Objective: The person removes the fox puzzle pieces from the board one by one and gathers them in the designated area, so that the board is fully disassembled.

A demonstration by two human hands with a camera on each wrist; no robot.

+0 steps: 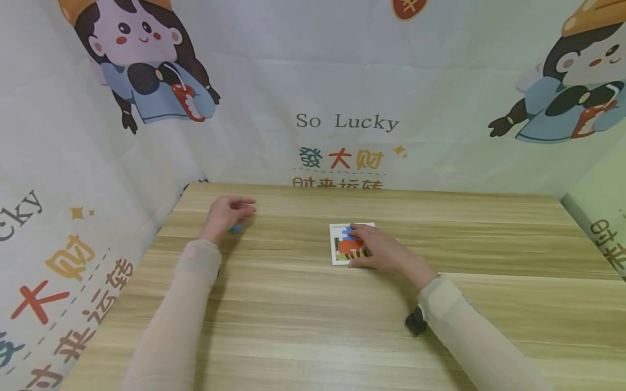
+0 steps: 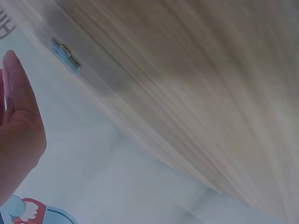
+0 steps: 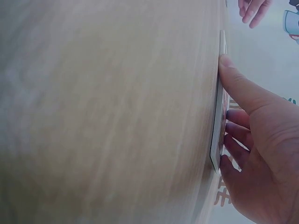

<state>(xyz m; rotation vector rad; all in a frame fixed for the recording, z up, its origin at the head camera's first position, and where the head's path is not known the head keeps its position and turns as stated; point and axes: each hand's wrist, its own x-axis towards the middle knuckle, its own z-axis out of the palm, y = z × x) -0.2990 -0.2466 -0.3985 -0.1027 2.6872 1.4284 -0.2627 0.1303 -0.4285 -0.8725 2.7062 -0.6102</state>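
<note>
A small white-framed jigsaw puzzle board (image 1: 333, 244) lies flat on the table, its picture showing blue, orange-red and green patches. My right hand (image 1: 383, 251) holds it from the right, covering that side of the picture. In the right wrist view, the thumb (image 3: 238, 84) meets the near edge of the board (image 3: 217, 121) while the other fingertips rest against its picture side. Farther left, my left hand (image 1: 229, 216) hovers with loosely bent fingers and nothing in its grasp. Below it a small blue puzzle piece (image 1: 236, 229) lies on the table; the left wrist view shows this piece (image 2: 65, 55) apart from the hand.
The wood-grain table (image 1: 293, 315) ends at a printed cloth backdrop (image 1: 254, 98) at the back, with more cloth at the left. A black object (image 1: 415, 321), likely the wrist camera, sits under the right sleeve (image 1: 469, 320).
</note>
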